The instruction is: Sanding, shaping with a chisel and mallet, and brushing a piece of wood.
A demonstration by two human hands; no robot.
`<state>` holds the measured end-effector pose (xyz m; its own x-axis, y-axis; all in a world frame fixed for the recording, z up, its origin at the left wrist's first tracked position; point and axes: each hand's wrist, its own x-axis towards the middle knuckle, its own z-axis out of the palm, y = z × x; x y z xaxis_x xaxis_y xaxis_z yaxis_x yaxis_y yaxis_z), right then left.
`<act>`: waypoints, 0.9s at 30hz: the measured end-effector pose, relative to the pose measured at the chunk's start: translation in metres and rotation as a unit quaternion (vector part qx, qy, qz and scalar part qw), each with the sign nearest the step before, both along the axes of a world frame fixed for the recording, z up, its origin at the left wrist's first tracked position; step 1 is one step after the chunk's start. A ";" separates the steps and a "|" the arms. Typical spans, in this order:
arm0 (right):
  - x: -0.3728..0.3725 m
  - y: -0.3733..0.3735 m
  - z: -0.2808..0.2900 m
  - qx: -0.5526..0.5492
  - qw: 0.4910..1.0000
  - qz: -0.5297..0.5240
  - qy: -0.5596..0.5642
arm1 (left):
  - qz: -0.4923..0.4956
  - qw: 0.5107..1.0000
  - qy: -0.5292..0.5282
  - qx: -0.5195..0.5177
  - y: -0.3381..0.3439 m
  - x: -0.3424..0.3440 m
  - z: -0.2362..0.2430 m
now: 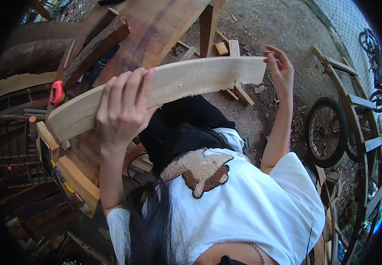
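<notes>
Closest to the camera is the person's white shirt (253, 207) with a brown patch on the front, and some long dark hair (149, 225) hanging down. Above that, the left hand (122, 108) is wrapped tight around a long curved board (177, 84), with its fingers over the top edge. The right hand (280, 66) is at the far end of the board. Its fingers are spread open and it does not squeeze the wood. I cannot tell if it touches the end or is just beside it.

The board is lifted up in front of the chest, off the ground and off the bench. It looks pale and freshly cut, and one end is a bit chipped. It looks like it is being carried or looked at, not yet put anywhere.

Beyond the left hand are big reddish planks (155, 26) and a small red tool (57, 92). Under the right hand is dirt ground (266, 26) with wood scraps. Past the right hand stands a wooden cart with a wheel (326, 132).
</notes>
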<state>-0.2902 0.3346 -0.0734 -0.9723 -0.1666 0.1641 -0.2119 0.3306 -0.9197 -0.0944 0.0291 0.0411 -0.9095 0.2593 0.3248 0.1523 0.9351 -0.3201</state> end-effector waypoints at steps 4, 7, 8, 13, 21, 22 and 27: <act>0.019 -0.005 -0.005 0.073 0.993 0.095 0.010 | -0.075 0.997 -0.013 -0.018 0.017 -0.023 -0.016; 0.041 -0.010 -0.012 0.103 0.982 0.159 -0.012 | -0.132 0.991 -0.009 -0.002 0.035 -0.039 -0.034; 0.046 -0.008 -0.016 0.120 0.977 0.176 -0.019 | -0.161 0.987 -0.003 0.008 0.041 -0.044 -0.041; 0.071 0.013 -0.049 0.159 0.969 0.189 -0.009 | -0.213 0.975 -0.038 0.050 0.070 -0.062 -0.074; 0.092 0.039 -0.119 0.221 0.957 0.187 -0.013 | -0.260 0.958 -0.092 0.079 0.081 -0.095 -0.136; 0.097 0.041 -0.125 0.225 0.956 0.186 -0.031 | -0.268 0.955 -0.097 0.078 0.083 -0.097 -0.143; 0.108 0.038 -0.164 0.290 0.942 0.169 -0.007 | -0.267 0.952 -0.125 0.080 0.085 -0.102 -0.175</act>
<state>-0.1825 0.3721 -0.2377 -0.8492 -0.5244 -0.0616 -0.3847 0.6943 -0.6083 -0.1966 0.1140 -0.1336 -0.7166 0.6712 0.1899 0.6718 0.7373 -0.0708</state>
